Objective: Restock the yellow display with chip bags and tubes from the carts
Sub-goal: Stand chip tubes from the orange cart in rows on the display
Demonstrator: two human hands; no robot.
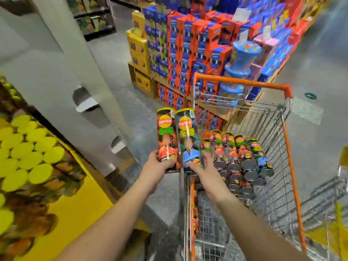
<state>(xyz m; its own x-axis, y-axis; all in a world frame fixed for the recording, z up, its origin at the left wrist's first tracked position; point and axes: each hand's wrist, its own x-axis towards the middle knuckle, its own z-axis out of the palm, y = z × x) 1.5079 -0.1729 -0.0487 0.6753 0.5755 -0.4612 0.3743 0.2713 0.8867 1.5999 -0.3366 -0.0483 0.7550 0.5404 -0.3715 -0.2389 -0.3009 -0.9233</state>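
My left hand (160, 162) grips the lower end of a chip tube with a red-shirted figure (166, 136), held upright above the floor just left of the cart. My right hand (202, 163) grips a second tube with a blue-shirted figure (189, 136), side by side with the first at the cart's left rim. Several more tubes (243, 157) lie stacked in the wire cart (282, 166), which has an orange frame. The yellow display (79, 208) at the left holds several tubes with yellow lids (32, 151).
A grey cardboard partition (62, 87) rises behind the display. Ahead stands a tall stack of red and blue cookie boxes (197, 53) on a wooden pallet. Another cart (329, 194) shows at the right edge. The floor is grey speckled concrete (120, 76).
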